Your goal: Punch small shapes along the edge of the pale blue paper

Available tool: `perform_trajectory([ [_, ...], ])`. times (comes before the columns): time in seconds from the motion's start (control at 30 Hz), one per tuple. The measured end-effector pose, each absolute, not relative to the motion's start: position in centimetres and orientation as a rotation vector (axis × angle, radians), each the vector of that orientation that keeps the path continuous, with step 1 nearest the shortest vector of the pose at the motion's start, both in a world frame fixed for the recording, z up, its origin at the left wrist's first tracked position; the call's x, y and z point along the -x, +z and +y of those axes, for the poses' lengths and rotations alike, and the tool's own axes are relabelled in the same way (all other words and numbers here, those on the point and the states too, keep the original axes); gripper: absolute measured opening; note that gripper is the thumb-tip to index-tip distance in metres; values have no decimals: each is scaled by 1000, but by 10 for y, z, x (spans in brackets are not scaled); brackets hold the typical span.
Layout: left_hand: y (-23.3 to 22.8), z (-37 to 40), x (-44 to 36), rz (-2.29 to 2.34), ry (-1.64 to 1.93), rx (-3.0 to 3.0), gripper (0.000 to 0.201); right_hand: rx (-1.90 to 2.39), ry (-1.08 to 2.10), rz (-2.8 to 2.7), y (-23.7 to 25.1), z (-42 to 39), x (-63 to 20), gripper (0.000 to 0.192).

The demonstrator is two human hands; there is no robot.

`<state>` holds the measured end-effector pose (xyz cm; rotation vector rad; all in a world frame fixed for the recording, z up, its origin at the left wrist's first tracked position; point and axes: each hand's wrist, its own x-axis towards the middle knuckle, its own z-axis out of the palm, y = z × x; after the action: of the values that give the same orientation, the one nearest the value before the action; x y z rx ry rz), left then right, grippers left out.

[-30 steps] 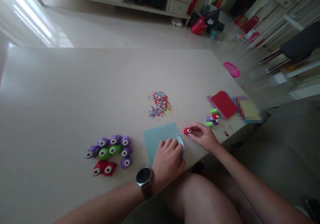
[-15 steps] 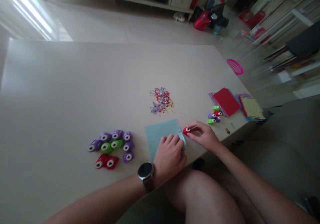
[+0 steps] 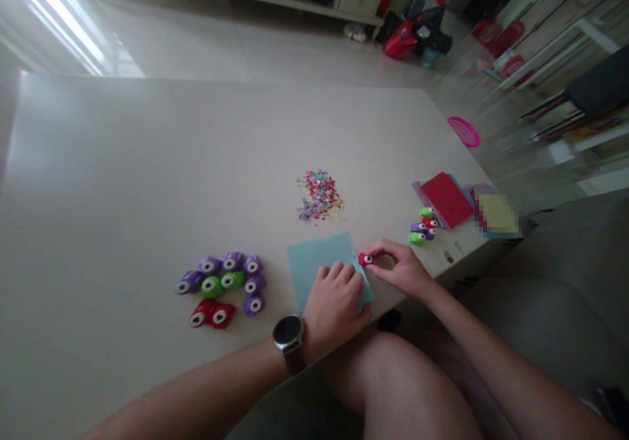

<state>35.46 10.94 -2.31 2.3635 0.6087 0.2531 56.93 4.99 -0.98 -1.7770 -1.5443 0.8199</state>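
Near the table's (image 3: 122,165) front edge, the left hand (image 3: 337,299) lies flat with fingers spread on a light blue paper sheet (image 3: 319,260), pinning it down; the right hand (image 3: 400,270) pinches a small red craft punch (image 3: 365,258) between thumb and fingertips, and over the last second that punch has slid from just beside the sheet to touching its right edge, where a row of small holes already runs; I judge the punch is being seated for another cut along that edge; a heap of coloured paper bits (image 3: 319,198) lies just beyond the sheet toward the table's middle; a cluster of purple, green and red punches (image 3: 221,286) sits to the left near the front edge, and a smaller group of punches (image 3: 423,225) stands beside a stack of coloured papers (image 3: 447,198) at the right edge; a pink basket (image 3: 463,131) rests at the far right corner; the left half and far side of the table offer wide room, while the sheet's near corner almost reaches the front edge.
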Motion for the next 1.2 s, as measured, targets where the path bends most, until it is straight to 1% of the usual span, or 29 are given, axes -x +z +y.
perform_trajectory([
  [0.1, -23, 109, -355, 607, 257, -2357, 23, 1760, 867, -1546, -6, 51, -569, 15],
  [0.3, -25, 109, -356, 626, 255, -2379, 9, 1843, 916, -1463, -1, 55, -569, 14],
  [0.57, -25, 110, -356, 641, 266, -2388, 8, 1862, 988, -1382, -7, 57, -566, 25],
  [0.8, -25, 109, -356, 647, 252, -2392, 8, 1792, 1017, -1400, -6, 61, -564, 19],
  [1.0, -22, 110, -356, 646, 234, -2376, 6, 1786, 1027, -1361, -7, 64, -562, 22],
  [1.1, -20, 110, -356, 661, 214, -2355, 13, 1811, 1057, -1342, -6, 67, -562, 21],
  [1.2, -19, 110, -355, 674, 241, -2323, 33, 1839, 1086, -1344, -3, 70, -563, 16],
])
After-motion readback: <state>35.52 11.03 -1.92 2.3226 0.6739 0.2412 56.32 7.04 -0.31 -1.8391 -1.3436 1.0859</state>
